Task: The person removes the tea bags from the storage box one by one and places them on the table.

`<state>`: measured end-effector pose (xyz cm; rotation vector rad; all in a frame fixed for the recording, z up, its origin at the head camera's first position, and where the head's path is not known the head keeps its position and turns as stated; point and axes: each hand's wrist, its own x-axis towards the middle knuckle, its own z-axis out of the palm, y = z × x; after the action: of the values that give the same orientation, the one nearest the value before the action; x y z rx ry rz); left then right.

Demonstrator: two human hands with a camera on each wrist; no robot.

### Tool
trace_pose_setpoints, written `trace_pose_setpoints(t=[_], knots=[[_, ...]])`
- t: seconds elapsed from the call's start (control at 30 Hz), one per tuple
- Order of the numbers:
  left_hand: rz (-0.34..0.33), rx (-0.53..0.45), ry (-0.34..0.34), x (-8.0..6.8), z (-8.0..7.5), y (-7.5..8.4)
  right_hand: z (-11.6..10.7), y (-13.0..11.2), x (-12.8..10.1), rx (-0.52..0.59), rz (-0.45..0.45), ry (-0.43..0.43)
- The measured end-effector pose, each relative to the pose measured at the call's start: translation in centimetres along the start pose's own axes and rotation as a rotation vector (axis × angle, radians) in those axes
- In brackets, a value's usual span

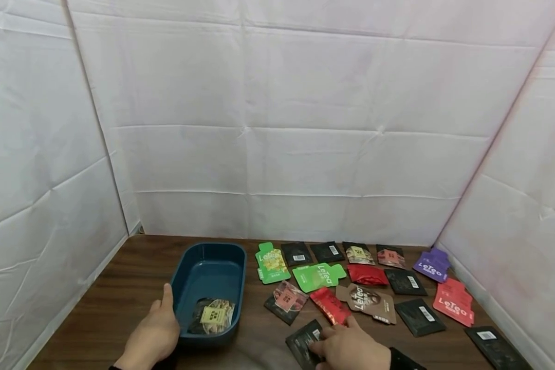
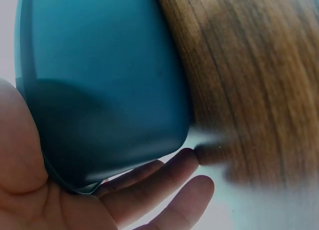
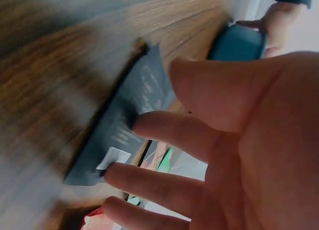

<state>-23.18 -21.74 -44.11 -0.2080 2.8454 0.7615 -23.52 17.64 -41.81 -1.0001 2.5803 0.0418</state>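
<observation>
My left hand (image 1: 153, 329) rests against the near left corner of a deep blue plastic tub (image 1: 208, 264). In the left wrist view its thumb lies along the tub's side and the loosely extended fingers (image 2: 159, 190) pass by the near end. Inside the tub lies a dark sachet with a yellow label (image 1: 214, 314). My right hand (image 1: 351, 345) is over a black sachet with a white barcode sticker (image 1: 302, 341). Fingertips (image 3: 149, 124) touch that sachet's face in the right wrist view, while the thumb (image 3: 199, 90) stands apart from it.
Right of the tub several tea packets lie spread: green (image 1: 274, 264), red (image 1: 329, 304), brown (image 1: 367, 302), purple (image 1: 432, 264), coral (image 1: 454, 302) and black (image 1: 419, 317). A pink-labelled sachet (image 1: 287, 302) lies nearest the tub. White cloth walls (image 1: 277, 154) enclose the wooden table (image 1: 102, 308).
</observation>
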Motion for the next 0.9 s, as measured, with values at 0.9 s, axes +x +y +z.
trace_pose_setpoints(t=[0.9], knots=[[0.044, 0.014, 0.116, -1.0, 0.2, 0.0, -6.1, -12.5, 14.6, -0.161, -0.244, 0.337]])
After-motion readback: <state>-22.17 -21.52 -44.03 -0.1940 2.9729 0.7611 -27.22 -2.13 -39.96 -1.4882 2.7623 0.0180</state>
